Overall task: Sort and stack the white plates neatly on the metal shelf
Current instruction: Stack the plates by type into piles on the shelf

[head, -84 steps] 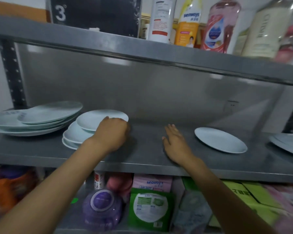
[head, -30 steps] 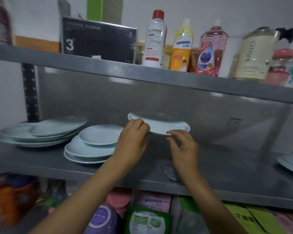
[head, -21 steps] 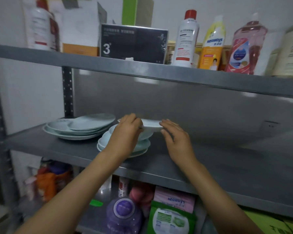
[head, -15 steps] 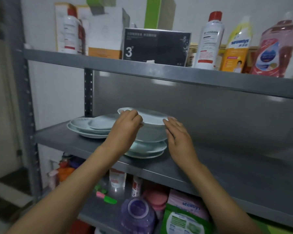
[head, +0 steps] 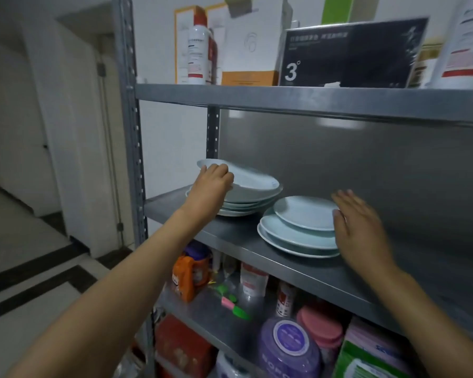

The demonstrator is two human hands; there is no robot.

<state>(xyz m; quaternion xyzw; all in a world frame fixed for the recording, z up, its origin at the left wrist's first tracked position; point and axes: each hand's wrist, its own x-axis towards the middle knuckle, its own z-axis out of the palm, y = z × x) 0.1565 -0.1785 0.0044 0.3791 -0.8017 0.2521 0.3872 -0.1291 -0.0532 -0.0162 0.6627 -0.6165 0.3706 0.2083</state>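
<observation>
A white plate [head: 253,180] sits tilted on top of the left stack of plates [head: 243,203], at the left end of the metal shelf [head: 298,266]. My left hand [head: 212,184] grips this plate by its near left rim. To the right stands a second, smaller stack of white plates [head: 298,227]. My right hand [head: 359,225] hovers with straight fingers beside that stack's right edge and holds nothing.
The upper shelf [head: 311,98] carries a black box [head: 350,53], a bottle [head: 198,50] and cartons. Below the plates stand bottles, a purple jar [head: 288,347] and packets. A grey upright post [head: 129,118] borders the shelf on the left, with open floor beyond.
Both hands carried the plate leftward past the smaller stack onto the left stack. My right hand let go of it and drew back to the right; the view swung left.
</observation>
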